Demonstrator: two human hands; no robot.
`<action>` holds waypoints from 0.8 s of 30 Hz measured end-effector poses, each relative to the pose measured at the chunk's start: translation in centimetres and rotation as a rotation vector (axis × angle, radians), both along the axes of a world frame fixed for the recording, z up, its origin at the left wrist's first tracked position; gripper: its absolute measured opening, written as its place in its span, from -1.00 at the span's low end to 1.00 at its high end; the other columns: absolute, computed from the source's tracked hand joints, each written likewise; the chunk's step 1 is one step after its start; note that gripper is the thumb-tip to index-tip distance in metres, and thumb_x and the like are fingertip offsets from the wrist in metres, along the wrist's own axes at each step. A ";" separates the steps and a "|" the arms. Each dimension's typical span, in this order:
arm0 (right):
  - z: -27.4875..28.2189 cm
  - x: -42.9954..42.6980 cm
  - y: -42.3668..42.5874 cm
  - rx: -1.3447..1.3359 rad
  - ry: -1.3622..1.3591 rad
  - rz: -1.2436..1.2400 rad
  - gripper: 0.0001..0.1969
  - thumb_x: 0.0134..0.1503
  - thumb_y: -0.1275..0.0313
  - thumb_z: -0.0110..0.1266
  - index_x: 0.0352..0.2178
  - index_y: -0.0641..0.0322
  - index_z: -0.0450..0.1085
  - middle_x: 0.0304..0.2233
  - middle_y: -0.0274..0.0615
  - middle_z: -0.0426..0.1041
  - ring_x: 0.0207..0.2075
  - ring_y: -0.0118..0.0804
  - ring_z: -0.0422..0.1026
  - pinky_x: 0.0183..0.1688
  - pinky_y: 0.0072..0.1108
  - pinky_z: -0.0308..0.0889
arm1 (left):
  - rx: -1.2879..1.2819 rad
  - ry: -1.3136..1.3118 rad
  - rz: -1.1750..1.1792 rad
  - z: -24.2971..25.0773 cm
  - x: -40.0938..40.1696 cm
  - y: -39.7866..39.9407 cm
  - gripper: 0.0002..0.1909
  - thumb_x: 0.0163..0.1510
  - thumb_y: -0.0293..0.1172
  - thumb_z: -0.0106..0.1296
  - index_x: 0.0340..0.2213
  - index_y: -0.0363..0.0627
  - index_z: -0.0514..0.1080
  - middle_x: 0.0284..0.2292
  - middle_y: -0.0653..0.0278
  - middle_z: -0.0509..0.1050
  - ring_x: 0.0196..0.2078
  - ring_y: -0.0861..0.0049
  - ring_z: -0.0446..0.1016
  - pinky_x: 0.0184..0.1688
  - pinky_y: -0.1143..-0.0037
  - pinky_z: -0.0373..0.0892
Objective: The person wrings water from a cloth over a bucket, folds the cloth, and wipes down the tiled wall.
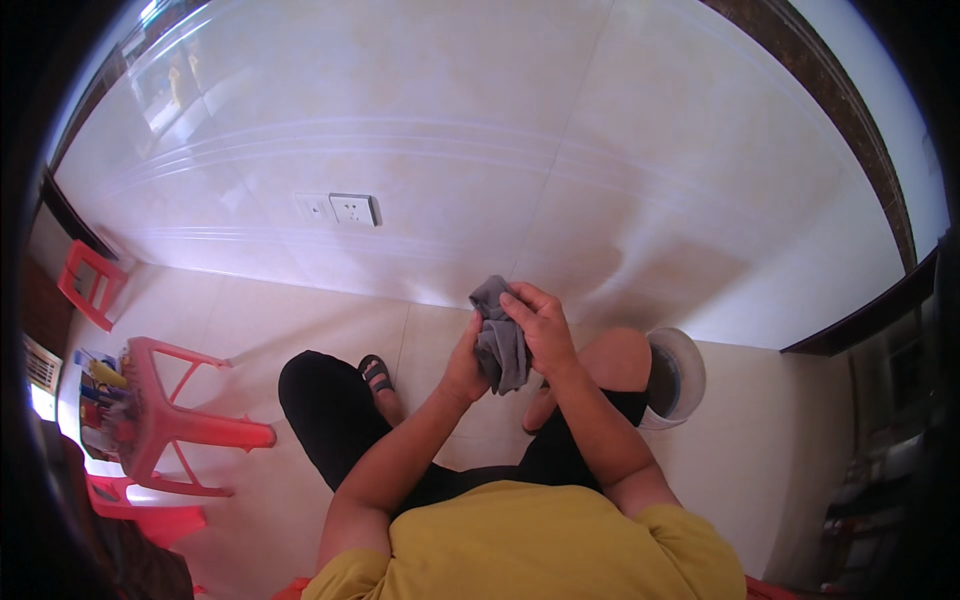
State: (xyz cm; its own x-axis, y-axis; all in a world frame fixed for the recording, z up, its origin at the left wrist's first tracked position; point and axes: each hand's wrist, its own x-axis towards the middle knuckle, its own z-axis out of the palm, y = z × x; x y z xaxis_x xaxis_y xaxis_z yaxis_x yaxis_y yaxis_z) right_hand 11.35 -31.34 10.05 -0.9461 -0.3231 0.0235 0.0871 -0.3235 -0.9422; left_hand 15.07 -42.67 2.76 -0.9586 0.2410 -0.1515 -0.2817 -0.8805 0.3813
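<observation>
A crumpled grey cloth [501,349] is held up between my two hands, above the floor and between my knees. My left hand [469,364] grips its lower left side, with the thumb lying along the edge. On the right, my right hand [541,326] pinches the upper part between thumb and fingers. The cloth's top end folds over above the fingers, while its lower part hangs bunched between the palms. Some fingertips are hidden behind the fabric.
A tiled wall [450,187] with a socket [352,210] rises in front. The white bucket [694,375], holding dark liquid, stands beside my right knee. To the left, a red plastic stool [161,427] bears assorted items; a smaller red stool [94,281] is farther off.
</observation>
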 end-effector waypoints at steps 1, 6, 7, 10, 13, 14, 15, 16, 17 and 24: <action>-0.2 -0.6 0.2 0.003 0.004 0.006 -0.82 0.07 0.45 0.07 -0.34 0.38 0.39 -0.43 -0.34 0.41 -0.39 -0.54 0.36 -0.31 -0.72 0.27 | 0.039 0.060 -0.048 -0.2 -0.6 -0.5 -0.53 0.17 -0.15 -0.22 0.03 -0.18 0.16 -0.04 0.15 0.33 -0.01 0.38 0.33 0.06 0.40 0.24; 1.8 -4.7 4.5 0.695 0.761 -0.494 -0.78 0.06 0.37 0.07 -0.32 0.33 0.36 -0.38 -0.20 0.37 -0.34 -0.37 0.38 -0.29 -0.60 0.31 | -0.140 0.038 0.121 1.9 -4.9 -5.3 -0.67 0.08 -0.35 -0.06 -0.11 -0.21 0.31 -0.23 0.15 0.46 -0.21 0.38 0.46 -0.09 0.38 0.38; 2.9 -5.2 5.6 0.634 0.649 -0.508 -0.78 0.06 0.37 0.06 -0.32 0.32 0.36 -0.38 -0.21 0.38 -0.34 -0.38 0.38 -0.30 -0.57 0.32 | -0.123 -0.052 0.192 2.6 -6.6 -7.0 -0.70 0.07 -0.38 -0.04 -0.15 -0.22 0.34 -0.27 0.17 0.48 -0.24 0.38 0.48 -0.13 0.38 0.41; 2.3 -8.9 9.6 0.719 0.672 -0.665 -0.80 0.05 0.40 0.07 -0.31 0.30 0.37 -0.40 -0.22 0.39 -0.37 -0.39 0.40 -0.33 -0.56 0.34 | -0.240 0.082 0.498 4.5 -11.5 -15.1 -0.71 0.06 -0.37 -0.01 -0.19 -0.25 0.36 -0.31 0.19 0.48 -0.29 0.42 0.48 -0.18 0.42 0.42; -0.1 -11.4 12.1 0.791 0.617 -0.744 -0.80 0.04 0.41 0.08 -0.31 0.29 0.39 -0.42 -0.23 0.41 -0.39 -0.42 0.39 -0.32 -0.60 0.32 | -0.578 0.070 0.965 6.8 -15.3 -21.6 -0.68 0.04 -0.34 0.02 -0.20 -0.28 0.37 -0.33 0.18 0.47 -0.29 0.43 0.47 -0.22 0.44 0.41; -1.2 -12.0 12.3 0.842 0.594 -0.763 -0.80 0.04 0.40 0.08 -0.31 0.30 0.40 -0.42 -0.25 0.43 -0.38 -0.45 0.37 -0.29 -0.62 0.30 | -0.692 0.008 1.082 7.4 -16.4 -24.2 -0.66 0.02 -0.34 0.03 -0.19 -0.29 0.36 -0.34 0.14 0.47 -0.29 0.39 0.46 -0.21 0.44 0.39; -2.6 -12.4 12.4 0.834 0.595 -0.756 -0.80 0.04 0.40 0.08 -0.31 0.30 0.40 -0.42 -0.25 0.43 -0.38 -0.45 0.37 -0.29 -0.62 0.30 | -0.805 -0.060 1.193 7.8 -17.4 -26.9 -0.63 -0.01 -0.34 0.03 -0.18 -0.31 0.36 -0.34 0.10 0.47 -0.30 0.35 0.46 -0.20 0.43 0.38; -4.1 -12.6 12.2 0.839 0.574 -0.715 -0.80 0.03 0.42 0.08 -0.31 0.30 0.40 -0.43 -0.24 0.42 -0.39 -0.46 0.37 -0.30 -0.62 0.30 | -0.995 -0.106 1.257 7.7 -18.2 -30.6 -0.61 -0.04 -0.34 0.02 -0.17 -0.29 0.35 -0.30 0.05 0.44 -0.27 0.29 0.45 -0.19 0.39 0.37; -5.2 -13.1 11.8 0.843 0.550 -0.670 -0.81 0.02 0.44 0.09 -0.32 0.31 0.40 -0.44 -0.24 0.42 -0.40 -0.46 0.37 -0.31 -0.62 0.30 | -1.190 -0.158 1.315 7.4 -18.9 -33.3 -0.59 -0.07 -0.35 0.02 -0.15 -0.27 0.35 -0.26 0.01 0.41 -0.24 0.22 0.44 -0.17 0.36 0.35; -4.9 -14.7 12.1 0.802 0.532 -0.701 -0.81 -0.04 0.52 0.13 -0.34 0.32 0.38 -0.43 -0.22 0.40 -0.46 -0.43 0.39 -0.40 -0.61 0.33 | -1.927 -0.369 1.378 8.8 -21.6 -19.9 -0.48 -0.11 -0.38 -0.05 -0.04 -0.24 0.26 -0.12 -0.11 0.24 -0.08 0.00 0.29 -0.03 0.24 0.23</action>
